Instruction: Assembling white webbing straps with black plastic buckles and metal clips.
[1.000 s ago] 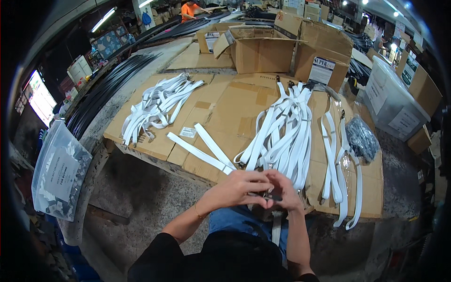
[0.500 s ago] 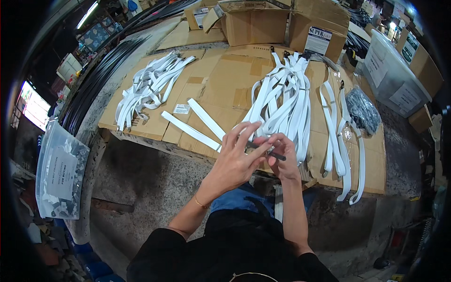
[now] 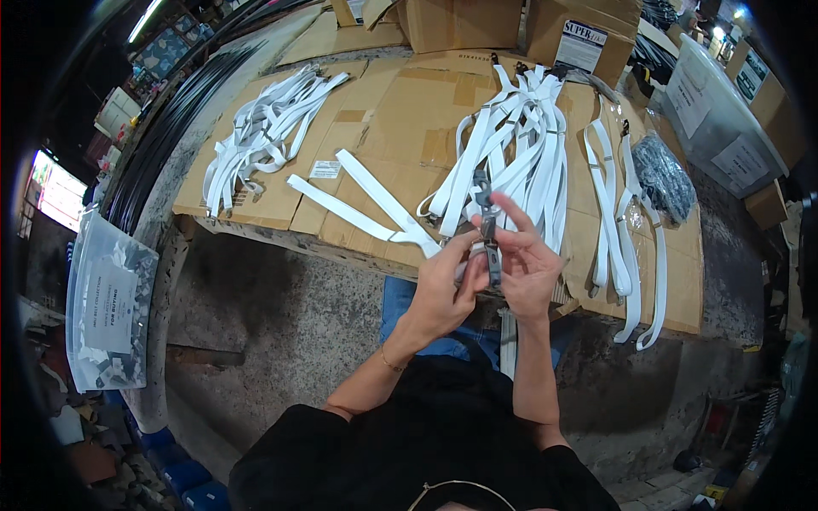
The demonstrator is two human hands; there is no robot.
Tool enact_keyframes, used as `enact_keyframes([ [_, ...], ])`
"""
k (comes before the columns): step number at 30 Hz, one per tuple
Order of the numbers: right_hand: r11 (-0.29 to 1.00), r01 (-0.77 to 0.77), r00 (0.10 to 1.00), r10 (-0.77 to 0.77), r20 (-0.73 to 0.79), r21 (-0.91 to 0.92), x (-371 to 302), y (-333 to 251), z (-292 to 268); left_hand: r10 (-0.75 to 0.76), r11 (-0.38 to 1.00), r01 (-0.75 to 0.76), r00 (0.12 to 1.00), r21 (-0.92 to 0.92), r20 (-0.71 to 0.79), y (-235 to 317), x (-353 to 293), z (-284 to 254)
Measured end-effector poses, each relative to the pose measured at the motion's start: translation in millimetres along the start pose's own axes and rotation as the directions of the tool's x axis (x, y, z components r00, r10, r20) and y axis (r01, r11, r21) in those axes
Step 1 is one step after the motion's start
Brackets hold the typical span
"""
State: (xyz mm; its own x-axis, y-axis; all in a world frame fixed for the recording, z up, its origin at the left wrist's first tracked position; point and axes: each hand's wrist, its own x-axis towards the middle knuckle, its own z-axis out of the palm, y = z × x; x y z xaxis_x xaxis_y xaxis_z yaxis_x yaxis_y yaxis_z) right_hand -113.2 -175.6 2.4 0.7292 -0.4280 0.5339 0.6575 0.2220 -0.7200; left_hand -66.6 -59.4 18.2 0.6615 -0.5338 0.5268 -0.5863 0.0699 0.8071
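Note:
In front of my body, over the table's near edge, both hands work at a slim grey metal piece (image 3: 488, 223); its exact kind is not clear. My left hand (image 3: 446, 285) is closed around the end of a white Y-shaped suspender strap (image 3: 375, 194), whose two tails lie on the cardboard to the left. The metal piece rises from between the hands, close to that strap end. My right hand (image 3: 530, 266) pinches the piece from the right, its index finger raised along it. Just beyond lies a large bundle of white suspenders (image 3: 511, 140) with dark clips at its far end.
Cardboard sheets (image 3: 409, 111) cover the table. More white straps (image 3: 264, 136) lie at the left; a few suspenders (image 3: 607, 204) hang over the near edge at right, beside a plastic-wrapped dark bundle (image 3: 665, 179). Boxes (image 3: 579, 43) stand behind. Clear bins (image 3: 111, 302) flank the table.
The grey piece has turned from lying sideways to pointing away from me. My right hand has shifted slightly right, and the strap's Y-join now shows beside my left hand. The view has tilted down.

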Motion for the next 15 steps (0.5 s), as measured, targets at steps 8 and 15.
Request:
enact_keyframes([
  [8, 0.993, -0.055, 0.998, 0.051, 0.043, 0.101, -0.5, -11.9, -13.0, -0.061, 0.998, 0.050, 0.962, 0.046, 0.268, 10.5, 3.8, -3.6],
  [15, 0.990, -0.059, 0.978, 0.083, -0.193, 0.128, 2.2, -38.5, 3.3, -0.138, 0.990, 0.131, 0.955, 0.046, 0.264, 18.0, 8.5, 3.3],
])
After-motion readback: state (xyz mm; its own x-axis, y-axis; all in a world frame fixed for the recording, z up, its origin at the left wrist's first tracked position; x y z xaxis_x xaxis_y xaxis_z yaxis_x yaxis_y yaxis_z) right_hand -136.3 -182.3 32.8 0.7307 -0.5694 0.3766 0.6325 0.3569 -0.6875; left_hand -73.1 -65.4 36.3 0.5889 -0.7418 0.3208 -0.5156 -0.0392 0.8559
